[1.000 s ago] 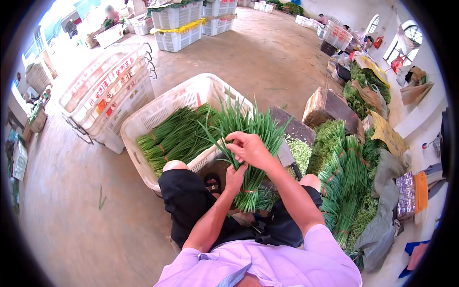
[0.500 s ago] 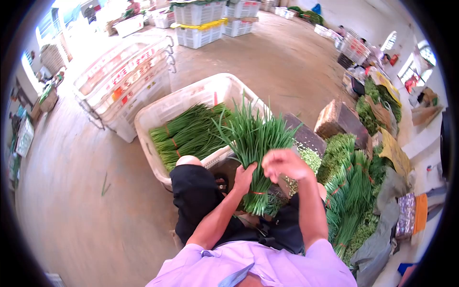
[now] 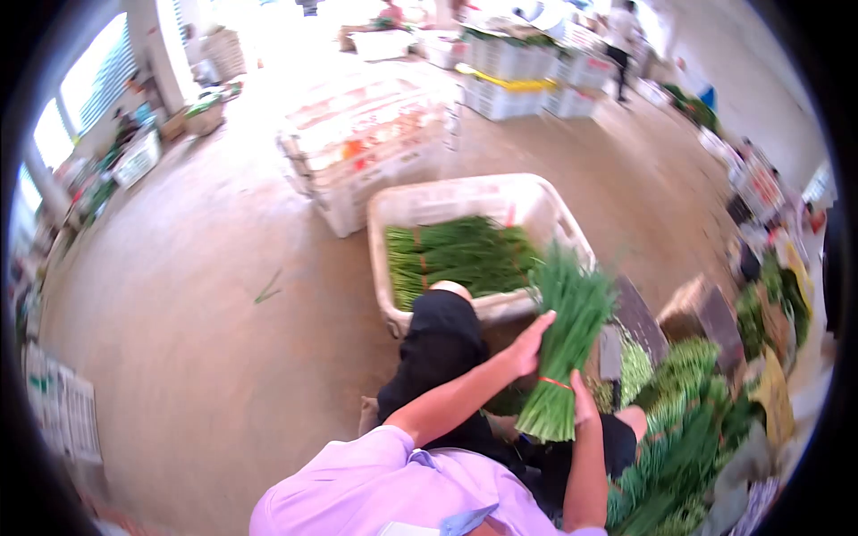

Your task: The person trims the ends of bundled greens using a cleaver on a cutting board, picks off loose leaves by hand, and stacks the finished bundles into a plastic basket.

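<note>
A bunch of long green stalks (image 3: 572, 317), tied near its base by a red band, slants over my knees between both hands. My left hand (image 3: 529, 344) holds its left side above the band. Low on its right side, beside the band, my right hand (image 3: 584, 399) grips the bunch, fingers partly hidden behind it. Beyond my left knee stands a white perforated crate (image 3: 572, 234), with several banded green bunches (image 3: 465, 255) lying inside.
Stacked white crates (image 3: 362, 174) stand behind on the left, taller crates (image 3: 505, 80) farther back. More green bunches (image 3: 684, 447) lie at my right, near a brown block (image 3: 702, 317) and chopped pieces (image 3: 635, 368). A person (image 3: 621, 45) stands in the background.
The view has swung left. My right hand, lifted off the bunch half a second ago, has come down to its lower right side. The bunch is now tilted, its leaves gathered more narrowly.
</note>
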`<state>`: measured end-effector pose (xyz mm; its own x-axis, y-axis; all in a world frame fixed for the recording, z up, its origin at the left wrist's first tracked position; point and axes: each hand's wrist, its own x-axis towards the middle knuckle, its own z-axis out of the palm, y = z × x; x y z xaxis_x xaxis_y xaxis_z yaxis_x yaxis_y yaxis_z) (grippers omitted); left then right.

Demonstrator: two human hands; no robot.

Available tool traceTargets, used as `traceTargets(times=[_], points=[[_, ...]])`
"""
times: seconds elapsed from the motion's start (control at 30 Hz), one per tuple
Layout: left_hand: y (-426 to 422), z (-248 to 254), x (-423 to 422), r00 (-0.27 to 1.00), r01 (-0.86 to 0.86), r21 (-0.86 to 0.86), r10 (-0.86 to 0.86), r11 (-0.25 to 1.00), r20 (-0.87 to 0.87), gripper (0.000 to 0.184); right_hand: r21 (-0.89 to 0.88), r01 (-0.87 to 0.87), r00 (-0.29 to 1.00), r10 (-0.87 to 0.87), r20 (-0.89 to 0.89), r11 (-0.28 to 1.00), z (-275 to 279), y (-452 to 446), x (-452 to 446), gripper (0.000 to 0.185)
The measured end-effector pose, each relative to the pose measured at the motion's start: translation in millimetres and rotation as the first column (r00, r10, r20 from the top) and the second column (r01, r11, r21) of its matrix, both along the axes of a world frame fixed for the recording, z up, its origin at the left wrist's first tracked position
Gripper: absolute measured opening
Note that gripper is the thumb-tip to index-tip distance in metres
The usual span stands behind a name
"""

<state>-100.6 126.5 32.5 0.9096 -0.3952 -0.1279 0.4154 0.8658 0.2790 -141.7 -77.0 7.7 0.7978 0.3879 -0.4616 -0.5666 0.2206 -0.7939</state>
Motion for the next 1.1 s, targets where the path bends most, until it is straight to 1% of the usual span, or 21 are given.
traceTargets(times=[0.07, 0.13, 0.17, 0.2, 0.27, 0.3, 0.33, 0.4, 0.47, 0.53, 0.6, 0.63, 0.7, 0.73, 0.77, 0.8, 0.87, 0.9, 0.93, 1.03, 1.1], points=[[8, 21, -9, 0.997, -0.056, 0.106, 0.05, 0.993, 0.055, 0.054, 0.198, -0.052, 0.993, 0.072, -0.098, 0.979, 36, 15, -5, 0.078], [25, 43, -23, 0.983, -0.11, 0.353, 0.049, 0.929, 0.176, 0.052, 0.368, -0.16, 0.987, 0.16, 0.03, 0.916, 66, 30, 0, 0.083], [29, 8, -4, 0.925, -0.316, 0.514, 0.138, 0.798, 0.355, 0.052, 0.398, -0.141, 0.99, 0.121, 0.075, 0.907, 75, 37, 7, 0.083], [37, 11, -14, 0.921, -0.336, 0.518, 0.161, 0.787, 0.354, 0.052, 0.428, -0.117, 0.991, 0.076, 0.112, 0.896, 86, 44, 13, 0.084], [62, 37, -42, 0.75, -0.662, 0.685, 0.269, 0.304, 0.605, 0.059, 0.436, -0.105, 0.983, 0.026, 0.184, 0.894, 120, 64, 14, 0.08], [83, 65, -61, 0.678, -0.735, 0.676, 0.117, 0.06, 0.726, 0.074, 0.456, -0.114, 0.982, 0.031, 0.184, 0.883, 131, 71, 20, 0.079], [96, 85, -75, 0.57, -0.818, 0.571, 0.04, -0.064, 0.821, 0.081, 0.477, -0.116, 0.982, 0.03, 0.186, 0.871, 143, 78, 24, 0.077], [125, 124, -99, 0.427, -0.86, 0.328, -0.199, -0.39, 0.882, 0.091, 0.431, -0.078, 0.997, 0.076, 0.02, 0.899, 176, 105, 25, 0.078], [147, 156, -121, 0.438, -0.805, 0.173, -0.372, -0.567, 0.819, 0.1, 0.434, -0.229, 0.973, 0.216, 0.08, 0.871, 186, 130, 32, 0.076], [167, 177, -134, 0.311, -0.846, -0.012, -0.511, -0.534, 0.801, 0.099, 0.344, -0.539, 0.842, 0.474, 0.259, 0.769, 215, 150, 7, 0.073], [174, 195, -153, 0.249, -0.843, -0.162, -0.64, -0.513, 0.727, 0.075, 0.493, -0.637, 0.722, 0.683, 0.112, 0.593, 209, 165, 6, 0.072], [177, 197, -160, 0.223, -0.832, -0.243, -0.7, -0.499, 0.678, 0.065, 0.234, -0.64, 0.767, 0.63, 0.126, 0.732, 218, 174, -14, 0.069], [184, 185, -167, 0.133, -0.851, -0.264, -0.674, -0.453, 0.727, 0.05, -0.002, -0.647, 0.713, 0.606, 0.353, 0.762, 182, 184, -12, 0.07], [185, 180, -169, 0.162, -0.878, -0.183, -0.633, -0.443, 0.757, 0.043, 0.024, -0.696, 0.671, 0.638, 0.377, 0.718, 159, 177, -4, 0.073], [182, 182, -177, 0.357, -0.862, 0.011, -0.592, -0.507, 0.722, 0.054, 0.048, -0.741, 0.628, 0.666, 0.403, 0.67, 137, 171, 4, 0.076], [182, 172, -176, 0.357, -0.879, 0.037, -0.604, -0.475, 0.712, 0.054, 0.093, -0.759, 0.63, 0.691, 0.355, 0.644, 119, 158, 10, 0.08], [190, 149, -161, 0.608, -0.752, 0.393, -0.326, -0.529, 0.724, 0.075, 0.238, -0.707, 0.703, 0.699, 0.132, 0.666, 96, 114, 23, 0.088], [208, 124, -142, 0.653, -0.711, 0.46, -0.256, -0.531, 0.713, 0.09, 0.274, -0.673, 0.726, 0.684, 0.07, 0.687, 89, 87, 28, 0.092], [214, 128, -127, 0.722, -0.661, 0.594, -0.171, -0.458, 0.67, 0.084, 0.288, -0.653, 0.741, 0.669, 0.056, 0.7, 86, 57, 32, 0.093], [235, 141, -73, 0.827, -0.548, 0.733, -0.133, -0.402, 0.546, 0.08, 0.397, -0.469, 0.861, 0.509, 0.005, 0.789, 70, -26, 24, 0.09], [245, 147, -21, 0.88, -0.474, 0.76, -0.24, -0.444, 0.409, 0.077, 0.399, -0.356, 0.922, 0.386, 0.006, 0.845, 59, -68, 19, 0.09]])
